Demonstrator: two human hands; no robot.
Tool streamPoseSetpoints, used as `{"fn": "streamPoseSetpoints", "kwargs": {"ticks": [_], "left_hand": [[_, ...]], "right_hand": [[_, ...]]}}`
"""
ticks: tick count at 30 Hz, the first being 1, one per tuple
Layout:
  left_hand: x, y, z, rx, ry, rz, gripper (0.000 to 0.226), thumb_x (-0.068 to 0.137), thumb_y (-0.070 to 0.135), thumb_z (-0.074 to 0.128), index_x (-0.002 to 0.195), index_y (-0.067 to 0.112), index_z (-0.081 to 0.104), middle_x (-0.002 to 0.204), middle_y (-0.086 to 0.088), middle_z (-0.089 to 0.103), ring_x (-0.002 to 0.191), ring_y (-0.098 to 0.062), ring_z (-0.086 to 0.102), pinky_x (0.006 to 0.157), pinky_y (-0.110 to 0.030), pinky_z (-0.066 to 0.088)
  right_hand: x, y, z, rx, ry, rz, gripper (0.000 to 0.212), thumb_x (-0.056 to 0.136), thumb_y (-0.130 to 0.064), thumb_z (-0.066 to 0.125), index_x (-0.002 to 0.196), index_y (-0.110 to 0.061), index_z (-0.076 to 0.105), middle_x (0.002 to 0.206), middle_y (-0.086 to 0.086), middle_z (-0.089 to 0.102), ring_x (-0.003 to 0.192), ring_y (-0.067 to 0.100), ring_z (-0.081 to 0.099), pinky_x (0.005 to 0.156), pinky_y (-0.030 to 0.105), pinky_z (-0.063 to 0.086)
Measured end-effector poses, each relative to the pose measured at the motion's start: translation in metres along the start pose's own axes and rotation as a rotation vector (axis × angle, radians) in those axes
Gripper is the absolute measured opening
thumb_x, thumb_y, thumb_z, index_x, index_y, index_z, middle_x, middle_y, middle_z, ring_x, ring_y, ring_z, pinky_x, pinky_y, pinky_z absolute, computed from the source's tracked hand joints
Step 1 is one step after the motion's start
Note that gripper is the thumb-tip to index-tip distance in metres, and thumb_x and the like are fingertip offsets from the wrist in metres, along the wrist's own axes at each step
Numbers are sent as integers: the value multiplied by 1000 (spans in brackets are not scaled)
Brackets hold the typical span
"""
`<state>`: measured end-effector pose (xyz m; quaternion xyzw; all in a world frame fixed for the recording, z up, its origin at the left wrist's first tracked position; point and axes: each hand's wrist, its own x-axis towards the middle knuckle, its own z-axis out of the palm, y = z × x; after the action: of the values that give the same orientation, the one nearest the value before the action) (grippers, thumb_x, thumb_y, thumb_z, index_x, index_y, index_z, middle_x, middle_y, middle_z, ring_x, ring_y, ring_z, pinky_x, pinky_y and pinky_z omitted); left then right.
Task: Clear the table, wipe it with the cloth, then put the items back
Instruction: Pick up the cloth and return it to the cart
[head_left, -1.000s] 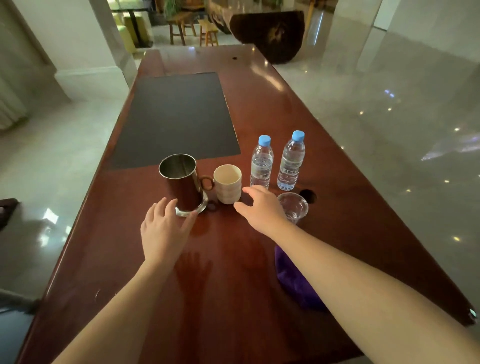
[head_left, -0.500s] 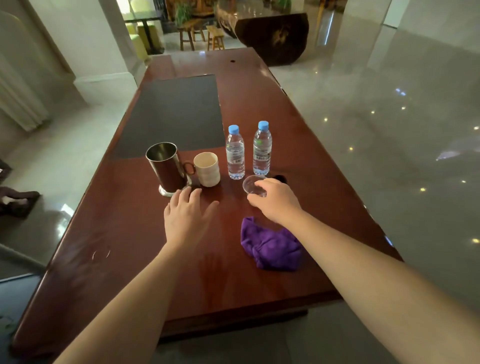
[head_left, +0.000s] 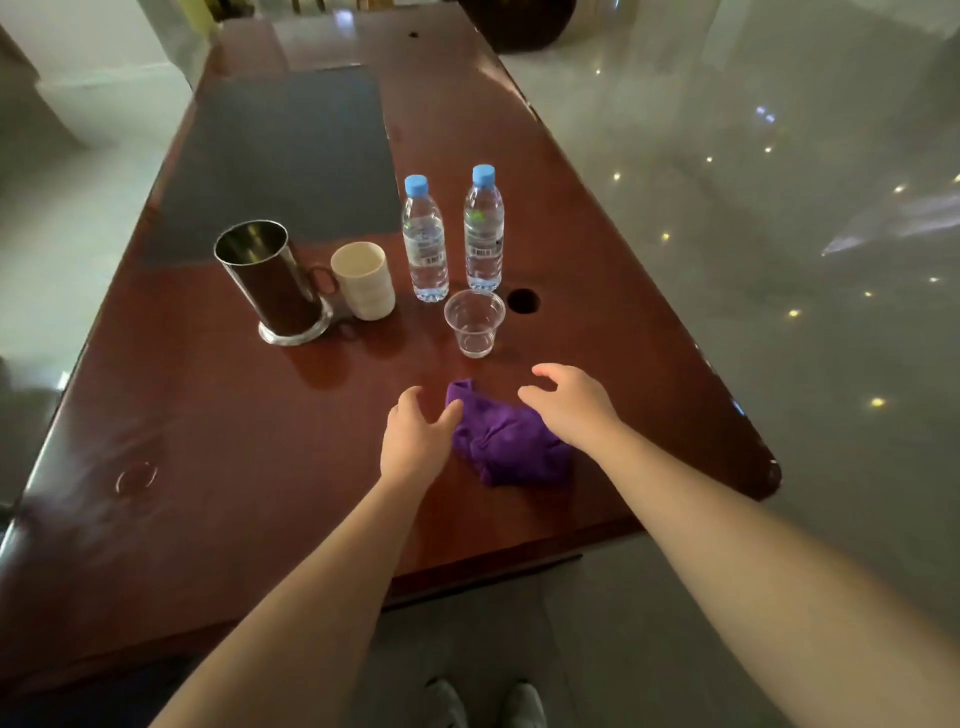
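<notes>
A crumpled purple cloth (head_left: 506, 441) lies on the dark red wooden table (head_left: 208, 441) near its front edge. My left hand (head_left: 415, 436) hovers at the cloth's left side, fingers loosely curled, thumb close to the fabric. Over the cloth's right part my right hand (head_left: 571, 405) hangs with relaxed fingers and holds nothing. Behind the cloth stand a clear plastic cup (head_left: 474, 322), two water bottles with blue caps (head_left: 426, 239) (head_left: 483, 228), a cream cup (head_left: 363, 280) and a steel mug (head_left: 270, 280) on a round coaster.
A dark grey mat (head_left: 280, 156) covers the table's far left part. A round cable hole (head_left: 523, 301) sits right of the plastic cup. A faint ring mark (head_left: 136, 477) shows at the near left. Glossy floor lies beyond the table's right edge.
Both hands have drawn back from the mug and the plastic cup toward the purple cloth. The plastic cup now stands free. The view has pulled back and tilted down.
</notes>
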<state>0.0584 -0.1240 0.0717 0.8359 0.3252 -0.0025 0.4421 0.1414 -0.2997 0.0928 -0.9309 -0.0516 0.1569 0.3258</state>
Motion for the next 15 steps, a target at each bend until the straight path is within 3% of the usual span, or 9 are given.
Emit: {"fn": "streamPoseSetpoints", "kwargs": {"ticks": [6,10,15], "left_hand": [[4,-16,37,-185,-41,-240,89,81,33,76,152,16,25,147,-10,45,126,-29,52,97,-37,45],[8,-16,55,-424,-45,-341,86,79,20,78,150,14,30,133,-6,55,113,-25,59,96,-44,51],[15,-4,68,-607,-93,-480,85,74,15,81,146,9,36,112,-4,59,106,-28,62,90,-44,55]], "right_hand": [[4,23,29,-11,-95,120,57,90,-46,57,142,-27,45,146,1,48,130,26,47,100,38,41],[5,30,46,-62,-124,143,64,85,-48,58,143,-25,43,145,7,46,130,31,42,100,41,39],[12,32,50,-57,-149,185,76,80,-42,69,146,-23,38,145,9,43,130,33,41,101,42,41]]}}
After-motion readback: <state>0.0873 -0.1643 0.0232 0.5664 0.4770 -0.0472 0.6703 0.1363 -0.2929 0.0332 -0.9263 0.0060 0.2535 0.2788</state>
